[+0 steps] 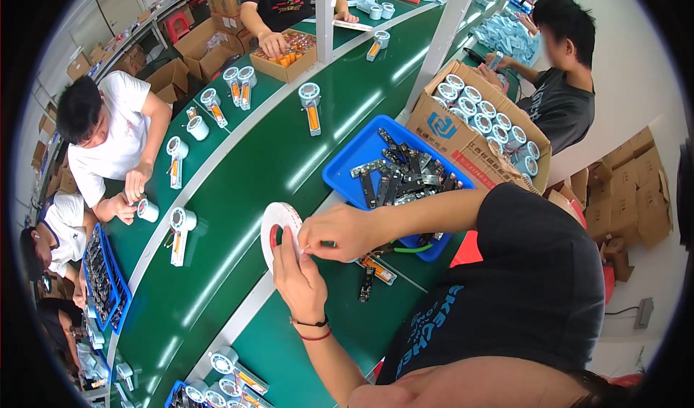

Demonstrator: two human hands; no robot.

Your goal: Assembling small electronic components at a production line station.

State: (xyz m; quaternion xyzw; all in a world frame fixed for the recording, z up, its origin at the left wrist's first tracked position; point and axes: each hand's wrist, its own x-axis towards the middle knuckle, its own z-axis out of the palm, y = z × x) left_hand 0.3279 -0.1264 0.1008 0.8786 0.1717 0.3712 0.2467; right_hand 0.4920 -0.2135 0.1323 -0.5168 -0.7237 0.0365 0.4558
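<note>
My left hand [300,284] is closed around a white roll of tape [283,214] with a red inner core, held upright above the edge of the green belt. My right hand [345,231] has its fingers pinched at the near side of the roll, close to my left fingertips; a strip of tape between them is too small to make out clearly. Beneath my right wrist lies a light-blue device body with an orange battery [379,269]. A small black circuit board [366,284] rests beside it on the green bench.
A blue tray [340,169] of black circuit boards stands beyond my right forearm. Behind it is a cardboard box [463,144] of round light-blue housings. Device bodies [311,108] stand along the curved green belt [253,184]. Several co-workers sit around it, near metal posts [442,32].
</note>
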